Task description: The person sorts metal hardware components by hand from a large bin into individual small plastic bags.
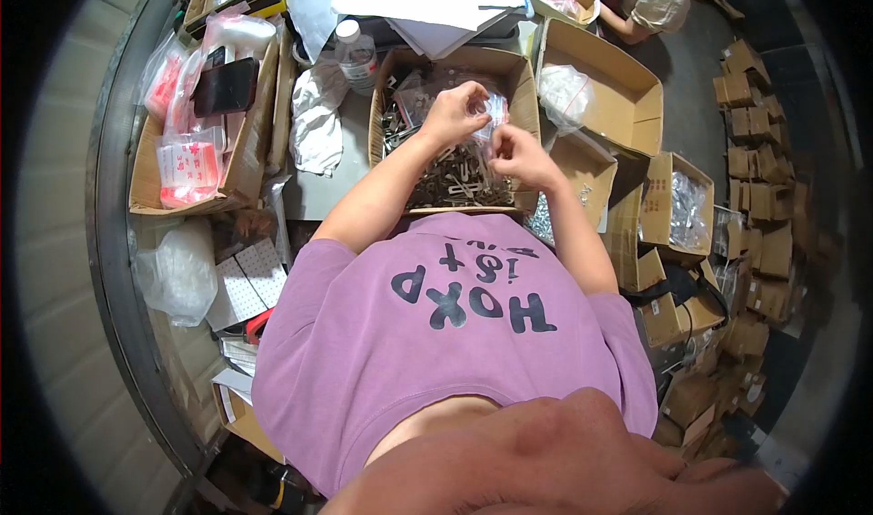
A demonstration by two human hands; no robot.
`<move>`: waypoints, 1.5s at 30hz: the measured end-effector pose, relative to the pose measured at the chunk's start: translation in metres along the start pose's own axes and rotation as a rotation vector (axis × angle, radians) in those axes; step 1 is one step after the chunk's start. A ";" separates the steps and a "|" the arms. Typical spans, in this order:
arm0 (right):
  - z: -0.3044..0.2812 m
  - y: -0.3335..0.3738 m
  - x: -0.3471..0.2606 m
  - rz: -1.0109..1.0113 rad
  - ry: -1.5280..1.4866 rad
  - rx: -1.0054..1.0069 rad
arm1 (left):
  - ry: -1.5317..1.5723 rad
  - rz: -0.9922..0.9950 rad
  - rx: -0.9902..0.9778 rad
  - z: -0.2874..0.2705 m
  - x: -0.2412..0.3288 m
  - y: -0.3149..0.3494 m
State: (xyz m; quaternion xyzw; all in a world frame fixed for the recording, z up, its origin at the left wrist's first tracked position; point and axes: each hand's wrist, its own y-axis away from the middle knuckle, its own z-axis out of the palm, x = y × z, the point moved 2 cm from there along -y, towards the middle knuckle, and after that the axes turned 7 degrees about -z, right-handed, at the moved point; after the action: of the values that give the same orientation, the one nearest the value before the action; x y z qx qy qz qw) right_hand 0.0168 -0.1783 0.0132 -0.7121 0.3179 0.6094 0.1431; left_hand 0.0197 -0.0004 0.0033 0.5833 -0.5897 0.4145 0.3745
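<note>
A small clear plastic bag is pinched between my two hands above an open cardboard box. My left hand has its fingers closed on the bag's left side. Just right of and below it, my right hand is closed at the bag's right edge. Many small metal pieces, some long and slotted, fill the near part of the box. More clear bags lie at its far side, partly covered by my hands. What the held bag contains is too small to tell.
Left of the box are a water bottle, a crumpled white cloth and a carton with bags and a dark phone. On the right stand cartons and a box of bagged parts. Another person's arm shows at the back.
</note>
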 end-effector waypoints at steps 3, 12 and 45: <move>-0.007 0.015 -0.036 -0.137 -0.379 0.329 | 0.092 0.068 -0.238 0.006 0.006 0.005; 0.000 0.018 -0.014 -0.403 -0.116 0.637 | 0.463 -0.133 -0.676 0.031 0.019 0.022; -0.043 0.113 0.074 0.488 0.924 0.430 | 0.622 -0.360 -0.726 0.046 0.008 0.026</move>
State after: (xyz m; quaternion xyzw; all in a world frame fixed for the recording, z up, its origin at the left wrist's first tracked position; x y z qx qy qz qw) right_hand -0.0167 -0.3100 -0.0280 -0.7657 0.6198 0.1713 -0.0141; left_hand -0.0042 -0.0470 -0.0078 0.3568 -0.4467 0.2657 0.7762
